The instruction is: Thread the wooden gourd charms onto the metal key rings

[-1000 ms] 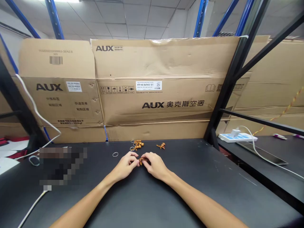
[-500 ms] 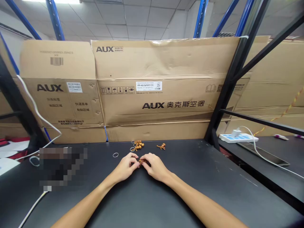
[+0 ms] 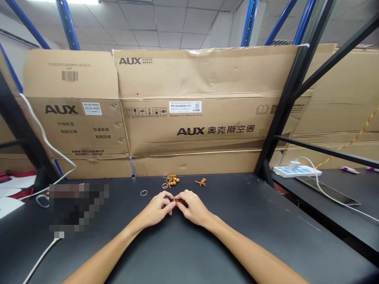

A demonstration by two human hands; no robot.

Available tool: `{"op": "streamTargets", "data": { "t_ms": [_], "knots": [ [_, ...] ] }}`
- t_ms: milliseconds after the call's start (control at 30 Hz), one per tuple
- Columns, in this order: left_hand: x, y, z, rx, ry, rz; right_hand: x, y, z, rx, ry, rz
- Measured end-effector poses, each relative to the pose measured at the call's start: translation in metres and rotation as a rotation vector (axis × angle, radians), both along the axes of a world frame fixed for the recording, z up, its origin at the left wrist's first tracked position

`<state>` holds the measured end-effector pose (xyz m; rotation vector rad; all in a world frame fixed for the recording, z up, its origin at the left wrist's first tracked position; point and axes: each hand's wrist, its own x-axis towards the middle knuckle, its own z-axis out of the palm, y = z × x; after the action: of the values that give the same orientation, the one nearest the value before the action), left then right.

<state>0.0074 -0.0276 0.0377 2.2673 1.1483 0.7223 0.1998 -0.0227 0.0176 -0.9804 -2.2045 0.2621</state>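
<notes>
- A black table [image 3: 251, 213] is stretching across the view, with cardboard boxes [image 3: 201, 126] standing along its far edge.
- The left hand [image 3: 155, 209] and right hand [image 3: 192, 207] are nearly closed, both pinching one brown bead charm [image 3: 177, 200] between their fingertips, near the table's middle.
- A cluster of gourd-shaped beads [image 3: 171, 180] is lying by the far edge, another bead charm [image 3: 201, 182] to its right.
- A small ring [image 3: 143, 193] is lying left of the cluster.

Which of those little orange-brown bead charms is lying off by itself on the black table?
The rightmost one. It lies alone, while a cluster sits with metal rings, and another charm is held between the left hand and right hand.
</notes>
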Motion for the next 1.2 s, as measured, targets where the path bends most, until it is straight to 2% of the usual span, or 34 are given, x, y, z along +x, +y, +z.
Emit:
{"op": "streamTargets", "data": {
  "t_ms": [100,267,400,467,633,700,800,867,1000,1200],
  "knots": [
    [0.000,0.001,0.000,0.006,-0.002,-0.007,0.001,0.001,0.001,0.000,-0.008,-0.005],
    [-0.001,0.001,-0.001,0.124,0.010,-0.013,0.002,0.005,0.003,-0.068,-0.056,-0.240],
    [-0.003,0.000,-0.005,0.237,0.078,-0.052,0.002,0.006,0.000,-0.075,-0.077,-0.213],
    [-0.005,0.001,-0.007,0.273,0.114,-0.030,0.003,0.007,-0.001,-0.055,-0.082,-0.203],
    [-0.008,0.002,-0.006,0.359,0.190,0.048,0.004,0.009,0.001,0.011,-0.078,-0.320],
    [-0.006,0.000,-0.004,0.348,0.240,0.016,0.004,0.008,0.001,-0.022,-0.117,-0.272],
    [-0.004,-0.002,-0.005,0.330,0.293,-0.062,0.002,0.006,-0.004,-0.034,-0.188,-0.122],
    [-0.004,-0.002,-0.008,0.319,0.303,-0.061,0.002,0.006,-0.008,-0.032,-0.209,-0.082],
    [-0.010,0.006,-0.018,0.238,0.307,0.045,0.006,0.009,-0.012,-0.149,-0.263,-0.089],
    [-0.016,0.013,-0.024,0.163,0.344,0.060,0.012,0.016,-0.011,-0.223,-0.292,-0.143]
  ]
}}
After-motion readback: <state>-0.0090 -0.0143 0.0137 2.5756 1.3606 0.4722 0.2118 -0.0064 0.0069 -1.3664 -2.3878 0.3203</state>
